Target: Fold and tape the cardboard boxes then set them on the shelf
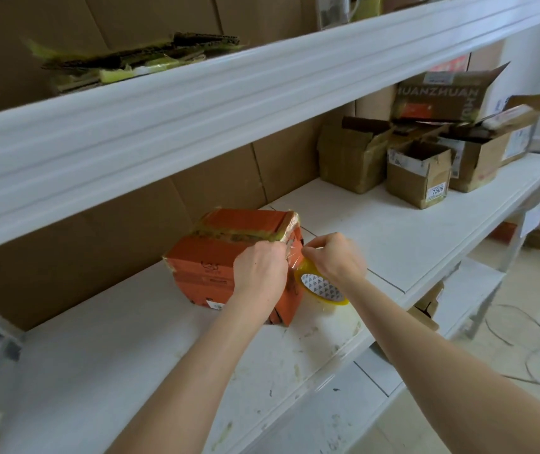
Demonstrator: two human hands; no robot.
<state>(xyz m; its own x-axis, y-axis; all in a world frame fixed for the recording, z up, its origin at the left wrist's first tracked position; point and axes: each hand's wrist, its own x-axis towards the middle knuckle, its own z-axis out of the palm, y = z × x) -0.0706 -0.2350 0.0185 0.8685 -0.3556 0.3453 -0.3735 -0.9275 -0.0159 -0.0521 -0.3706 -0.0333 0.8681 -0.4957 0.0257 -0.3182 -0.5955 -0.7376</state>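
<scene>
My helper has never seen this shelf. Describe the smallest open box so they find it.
Follow the white middle shelf to the cluster of open brown boxes at its far right. The smallest box stands in front; its white sticker reads 7506.

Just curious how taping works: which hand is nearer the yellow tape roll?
Right. The right hand grips the tape roll from above; the left hand holds the orange box, just left of the roll.

Storeroom: white shelving [393, 221], cardboard boxes [417, 180].
</scene>
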